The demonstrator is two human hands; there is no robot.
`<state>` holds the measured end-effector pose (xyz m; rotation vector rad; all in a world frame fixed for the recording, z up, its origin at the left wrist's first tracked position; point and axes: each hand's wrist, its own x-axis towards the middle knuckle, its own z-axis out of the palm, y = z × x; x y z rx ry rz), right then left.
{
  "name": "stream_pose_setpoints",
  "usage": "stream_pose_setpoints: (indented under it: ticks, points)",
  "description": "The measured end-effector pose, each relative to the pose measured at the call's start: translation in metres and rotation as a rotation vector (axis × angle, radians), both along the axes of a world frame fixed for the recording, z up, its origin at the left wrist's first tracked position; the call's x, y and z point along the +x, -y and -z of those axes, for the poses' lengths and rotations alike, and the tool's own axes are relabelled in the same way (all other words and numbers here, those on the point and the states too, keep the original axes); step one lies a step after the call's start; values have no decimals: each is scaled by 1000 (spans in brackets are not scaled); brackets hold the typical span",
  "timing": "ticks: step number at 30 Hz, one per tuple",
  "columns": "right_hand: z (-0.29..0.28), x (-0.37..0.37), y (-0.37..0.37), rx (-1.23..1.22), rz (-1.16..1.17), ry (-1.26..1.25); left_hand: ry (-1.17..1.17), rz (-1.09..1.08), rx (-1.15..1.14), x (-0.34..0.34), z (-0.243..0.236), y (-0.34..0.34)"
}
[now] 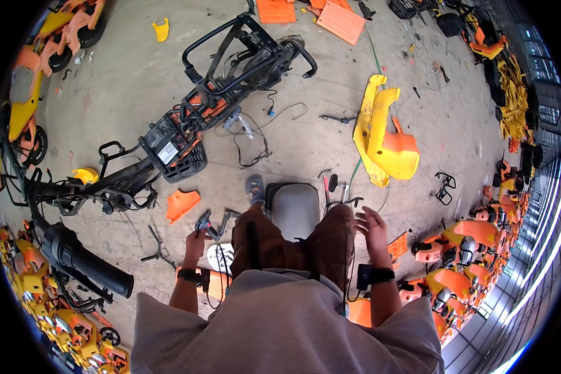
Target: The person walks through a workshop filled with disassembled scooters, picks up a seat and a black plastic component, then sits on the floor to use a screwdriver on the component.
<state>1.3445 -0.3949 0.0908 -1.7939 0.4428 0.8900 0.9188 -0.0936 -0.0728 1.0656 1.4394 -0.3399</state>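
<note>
By my left knee, my left hand point(195, 243) is closed around the end of a small dark-and-blue power tool point(206, 222), which looks like a cordless driver. My right hand point(371, 229) hovers beside my right knee, fingers loosely apart, with nothing in it. Just beyond that hand, hand tools with red and black handles point(328, 182) lie on the floor. A grey-topped seat point(295, 209) sits between my legs. Ahead to the left stretches a stripped black scooter frame point(187, 124) with wiring and orange parts exposed.
A yellow body panel point(383, 134) lies ahead on the right. An orange panel piece point(182, 204) and a loose cable point(255, 153) are on the concrete. A black handlebar grip point(90, 262) juts in at near left. Rows of orange scooters point(455, 240) line the right side.
</note>
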Motion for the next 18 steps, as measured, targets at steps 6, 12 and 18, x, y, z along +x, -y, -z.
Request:
stream_pose_setpoints:
  ticks: [6,12,18]
  points:
    - [-45,43,-56,220,94,-138,82,-143,-30,14,-25,12]
    - [-21,60,-120,225,-113,-359,291,-378,47,43,-42,20]
    - [23,109,-190,176,-479,-563,352,-909,186,71,-69,15]
